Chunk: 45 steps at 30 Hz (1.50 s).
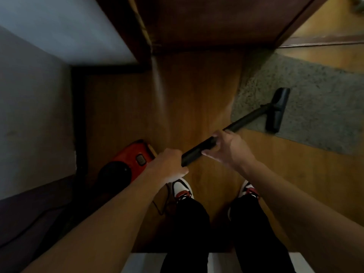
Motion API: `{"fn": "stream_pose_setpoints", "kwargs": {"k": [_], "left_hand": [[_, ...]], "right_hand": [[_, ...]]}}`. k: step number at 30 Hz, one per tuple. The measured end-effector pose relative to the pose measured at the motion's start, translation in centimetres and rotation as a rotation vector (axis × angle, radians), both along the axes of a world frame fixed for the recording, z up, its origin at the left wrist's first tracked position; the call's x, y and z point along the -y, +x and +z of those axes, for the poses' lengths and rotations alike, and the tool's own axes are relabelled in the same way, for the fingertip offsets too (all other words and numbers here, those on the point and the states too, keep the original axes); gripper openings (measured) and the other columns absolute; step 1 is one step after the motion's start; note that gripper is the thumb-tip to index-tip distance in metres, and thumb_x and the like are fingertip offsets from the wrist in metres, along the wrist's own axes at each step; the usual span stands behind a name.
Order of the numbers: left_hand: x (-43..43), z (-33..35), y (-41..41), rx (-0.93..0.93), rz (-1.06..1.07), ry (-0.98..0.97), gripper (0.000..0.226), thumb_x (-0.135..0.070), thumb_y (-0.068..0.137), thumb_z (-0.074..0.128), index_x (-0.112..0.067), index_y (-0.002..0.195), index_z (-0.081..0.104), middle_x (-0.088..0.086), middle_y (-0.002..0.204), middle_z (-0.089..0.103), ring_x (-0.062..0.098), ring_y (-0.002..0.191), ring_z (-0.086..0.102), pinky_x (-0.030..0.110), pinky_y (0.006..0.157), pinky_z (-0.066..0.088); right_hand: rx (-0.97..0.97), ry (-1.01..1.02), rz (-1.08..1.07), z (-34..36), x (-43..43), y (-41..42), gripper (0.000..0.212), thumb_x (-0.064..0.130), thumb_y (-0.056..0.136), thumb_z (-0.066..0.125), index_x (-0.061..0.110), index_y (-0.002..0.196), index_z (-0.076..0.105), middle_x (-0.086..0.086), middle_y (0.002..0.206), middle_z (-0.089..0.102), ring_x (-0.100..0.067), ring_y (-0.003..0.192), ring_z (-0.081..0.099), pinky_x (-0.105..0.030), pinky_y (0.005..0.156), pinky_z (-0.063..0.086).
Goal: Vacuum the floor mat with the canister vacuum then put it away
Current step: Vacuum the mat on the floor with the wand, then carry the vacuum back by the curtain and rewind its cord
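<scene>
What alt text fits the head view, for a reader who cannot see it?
The left hand and right hand grip a black vacuum wand; its floor head rests on a grey floor mat. A red canister vacuum sits on the wooden floor.

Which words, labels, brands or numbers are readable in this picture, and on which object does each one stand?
No text can be read in this picture.
On the red canister vacuum: the grey button bears a mark, too blurred to read.
On the black wand and the floor head: no lettering visible.
On the shoes: no brand readable.
</scene>
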<state>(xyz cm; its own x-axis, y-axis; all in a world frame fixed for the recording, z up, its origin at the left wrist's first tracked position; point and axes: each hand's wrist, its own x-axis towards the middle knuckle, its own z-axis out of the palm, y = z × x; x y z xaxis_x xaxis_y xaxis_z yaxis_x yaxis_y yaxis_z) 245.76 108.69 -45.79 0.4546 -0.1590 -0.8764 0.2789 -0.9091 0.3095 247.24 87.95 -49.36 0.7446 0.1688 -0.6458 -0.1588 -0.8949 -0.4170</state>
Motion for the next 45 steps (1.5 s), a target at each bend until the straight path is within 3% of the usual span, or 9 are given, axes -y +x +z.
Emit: {"fn": "stream_pose_setpoints", "kwargs": {"k": [3,7,11,19,27,32,40,43,45], "left_hand": [[-1.7,0.1,0.1,0.026,-0.002,0.006,0.022,-0.029,0.086,0.066,-0.017,0.103,0.06,0.003,0.086,0.061,0.017,0.068,0.062,0.031,0.055,0.052],[-2.9,0.5,-0.1,0.084,-0.028,-0.029,0.017,-0.03,0.086,0.067,-0.018,0.09,0.056,0.0,0.079,0.057,0.013,0.064,0.057,0.024,0.051,0.04],[-3.9,0.6,-1.0,0.134,-0.059,-0.037,0.023,-0.035,0.088,0.066,-0.022,0.087,0.048,-0.003,0.077,0.052,0.012,0.064,0.053,0.024,0.053,0.039],[-4.7,1.7,-2.7,0.394,-0.131,0.121,0.036,-0.056,0.084,0.059,-0.024,0.1,0.054,-0.005,0.084,0.054,0.016,0.075,0.056,0.035,0.068,0.048],[-4.4,4.4,-7.8,0.849,0.3,-0.164,0.037,-0.038,0.085,0.061,-0.016,0.115,0.061,-0.005,0.112,0.057,0.006,0.105,0.05,0.023,0.094,0.048],[-1.8,3.5,-12.7,0.966,0.529,-0.22,0.031,-0.028,0.086,0.065,-0.011,0.111,0.067,-0.001,0.114,0.061,0.009,0.108,0.058,0.028,0.092,0.052],[-1.5,-2.5,-16.5,0.802,0.761,0.1,0.029,-0.035,0.09,0.064,-0.021,0.115,0.063,-0.009,0.112,0.062,0.005,0.107,0.054,0.033,0.095,0.048],[-2.4,-6.6,-17.8,0.651,0.756,0.173,0.037,-0.043,0.092,0.058,-0.024,0.123,0.058,-0.009,0.121,0.056,0.01,0.115,0.05,0.035,0.1,0.044],[-3.1,-9.5,-18.5,0.559,0.699,0.225,0.046,-0.051,0.092,0.052,-0.025,0.13,0.053,-0.009,0.128,0.051,0.012,0.122,0.047,0.036,0.104,0.041]], "right_hand": [[0.08,0.173,0.263,0.9,-2.1,1.1,0.073,0.056,0.077,0.079,0.026,0.139,0.055,-0.001,0.123,0.054,-0.02,0.115,0.051,-0.04,0.095,0.049],[-0.073,0.239,0.531,-0.5,-5.8,1.5,0.055,0.048,0.079,0.081,0.024,0.125,0.064,0.006,0.111,0.059,-0.011,0.102,0.052,-0.031,0.09,0.044],[-0.187,0.292,0.487,-1.4,-7.8,1.8,0.039,0.038,0.077,0.085,0.02,0.109,0.072,0.006,0.097,0.071,-0.01,0.09,0.064,-0.025,0.077,0.05],[-0.278,0.343,0.462,-2.9,-8.9,1.8,0.037,0.029,0.073,0.089,0.015,0.104,0.074,0.0,0.099,0.075,-0.015,0.096,0.07,-0.039,0.088,0.058],[-0.234,0.469,0.459,-3.3,-9.7,2.8,0.023,0.029,0.077,0.087,0.019,0.092,0.071,0.004,0.084,0.067,-0.009,0.074,0.06,-0.027,0.067,0.046],[-0.162,0.475,0.552,-3.0,-9.1,2.9,0.028,0.031,0.075,0.088,0.011,0.082,0.07,-0.001,0.069,0.065,-0.013,0.058,0.06,-0.023,0.049,0.043],[-0.067,0.64,0.61,-2.9,-10.8,2.4,0.022,0.032,0.072,0.09,0.028,0.075,0.069,0.008,0.064,0.065,-0.009,0.061,0.066,-0.03,0.052,0.053],[0.029,0.748,0.624,-3.6,-12.2,2.2,0.04,0.015,0.072,0.091,0.041,0.069,0.061,0.024,0.06,0.062,-0.001,0.056,0.061,-0.011,0.051,0.04],[0.083,0.779,0.621,-4.8,-13.2,2.2,0.046,0.012,0.072,0.091,0.044,0.067,0.059,0.027,0.062,0.062,-0.001,0.059,0.062,-0.01,0.052,0.041]]}}
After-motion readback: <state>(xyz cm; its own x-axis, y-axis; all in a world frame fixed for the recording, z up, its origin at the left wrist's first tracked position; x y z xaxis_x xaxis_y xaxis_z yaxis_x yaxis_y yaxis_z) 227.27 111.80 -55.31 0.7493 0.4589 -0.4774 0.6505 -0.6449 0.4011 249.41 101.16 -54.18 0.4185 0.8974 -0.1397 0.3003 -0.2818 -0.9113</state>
